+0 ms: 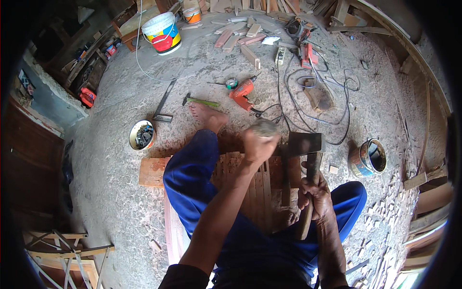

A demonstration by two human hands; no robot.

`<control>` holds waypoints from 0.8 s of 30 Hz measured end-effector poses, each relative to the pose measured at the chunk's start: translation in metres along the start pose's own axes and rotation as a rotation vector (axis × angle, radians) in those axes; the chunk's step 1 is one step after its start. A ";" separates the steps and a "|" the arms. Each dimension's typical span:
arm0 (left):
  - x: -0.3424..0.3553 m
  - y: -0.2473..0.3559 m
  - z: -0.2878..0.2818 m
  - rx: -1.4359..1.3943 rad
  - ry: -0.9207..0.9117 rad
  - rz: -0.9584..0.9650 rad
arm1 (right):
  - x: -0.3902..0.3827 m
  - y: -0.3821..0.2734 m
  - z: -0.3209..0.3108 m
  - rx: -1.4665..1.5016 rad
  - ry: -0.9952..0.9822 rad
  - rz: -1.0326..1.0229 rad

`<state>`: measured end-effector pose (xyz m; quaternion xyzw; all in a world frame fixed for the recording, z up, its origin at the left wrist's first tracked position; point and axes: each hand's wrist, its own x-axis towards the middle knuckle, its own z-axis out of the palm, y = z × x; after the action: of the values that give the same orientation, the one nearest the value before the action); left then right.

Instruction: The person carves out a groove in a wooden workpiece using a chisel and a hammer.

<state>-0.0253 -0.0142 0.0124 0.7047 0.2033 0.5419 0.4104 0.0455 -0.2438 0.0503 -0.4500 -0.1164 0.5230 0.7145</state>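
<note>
1. Steel, dark and broad: one axe-like blade (306,143) on a long brown wooden handle (302,230); held raised above the lap, head away from the body.
2. Right hand (317,196): fingers wrapped round the handle, below the head.
3. Left hand (260,147): closed round a rounded grey-brown block (263,128), just left of the blade; motion-blurred, apparently apart from the steel.
4. Stage, judged: both pieces in hand, side by side; work on the blade seems under way. Condition of its edge is too small to tell, so the share done and the share left cannot be stated.
5. Rough grey concrete floor (113,166): far edge heaped with timber offcuts (240,41); right edge lined with stacked boards (430,202); left edge meeting a blue-grey wall (54,103).
6. Near limits: knees in blue trousers (192,159); reddish wooden plank (151,172) jutting past the left knee; paint-stained bucket (360,163) beyond the right.
7. Forward: green-handled hammer (206,102) beside a bare foot (208,116); orange-red electric drill (243,93); looped dark cables (349,113), a likely snag.
8. Widest room, judged: floor's left side, between wall and small white tub (151,142).
</note>
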 end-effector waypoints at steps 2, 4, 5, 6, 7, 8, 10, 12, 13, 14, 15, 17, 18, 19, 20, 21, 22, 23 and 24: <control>0.005 -0.003 -0.002 -0.105 -0.268 -0.009 | -0.001 -0.003 0.013 -0.141 0.022 -0.015; 0.006 -0.003 -0.020 -0.157 -0.323 -0.157 | -0.004 -0.008 0.013 -0.220 -0.002 -0.023; 0.007 -0.005 -0.034 -0.183 -0.352 -0.230 | -0.008 -0.012 0.014 -0.260 0.007 -0.023; 0.005 -0.016 -0.048 -0.186 -0.272 -0.228 | -0.008 -0.012 0.015 -0.282 -0.005 -0.029; 0.002 -0.019 -0.055 -0.263 -0.139 -0.274 | -0.009 -0.013 0.014 -0.304 -0.010 -0.036; -0.003 -0.022 -0.058 -0.338 -0.005 -0.320 | -0.009 -0.013 0.013 -0.326 -0.016 -0.043; -0.008 -0.021 -0.056 -0.323 0.035 -0.363 | -0.007 -0.015 0.016 -0.355 -0.033 -0.035; -0.010 -0.016 -0.045 -0.273 0.039 -0.298 | -0.004 -0.019 0.022 -0.416 -0.038 -0.036; -0.006 -0.008 -0.034 -0.226 0.025 -0.209 | -0.001 -0.021 0.027 -0.463 -0.039 -0.042; -0.003 -0.004 -0.025 -0.179 0.011 -0.120 | 0.001 -0.023 0.032 -0.510 -0.040 -0.048; -0.002 -0.005 -0.020 -0.150 -0.048 -0.090 | 0.002 -0.027 0.037 -0.570 -0.041 -0.042; 0.001 -0.008 -0.015 -0.089 -0.164 -0.030 | 0.002 -0.036 0.048 -0.692 -0.044 -0.031; 0.001 -0.009 -0.017 -0.106 -0.147 -0.081 | 0.001 -0.041 0.049 -0.758 -0.030 -0.020; 0.001 -0.009 -0.022 -0.121 -0.129 -0.131 | -0.001 -0.045 0.050 -0.825 -0.018 -0.009; 0.000 -0.010 -0.029 -0.136 -0.111 -0.181 | -0.002 -0.049 0.050 -0.892 -0.005 0.002; 0.003 0.001 -0.037 -0.124 -0.066 -0.174 | -0.003 -0.051 0.049 -0.995 -0.010 -0.048; 0.000 0.002 -0.037 -0.108 -0.030 -0.166 | -0.002 -0.054 0.049 -1.097 -0.015 -0.099; -0.004 0.003 -0.037 -0.093 0.006 -0.159 | -0.001 -0.056 0.049 -1.168 -0.027 -0.142; -0.004 0.005 -0.039 -0.072 0.050 -0.148 | 0.001 -0.058 0.050 -1.238 -0.044 -0.190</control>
<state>-0.0637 -0.0063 0.0166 0.6587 0.2451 0.5345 0.4694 0.0509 -0.2192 0.1228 -0.7574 -0.4519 0.3018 0.3620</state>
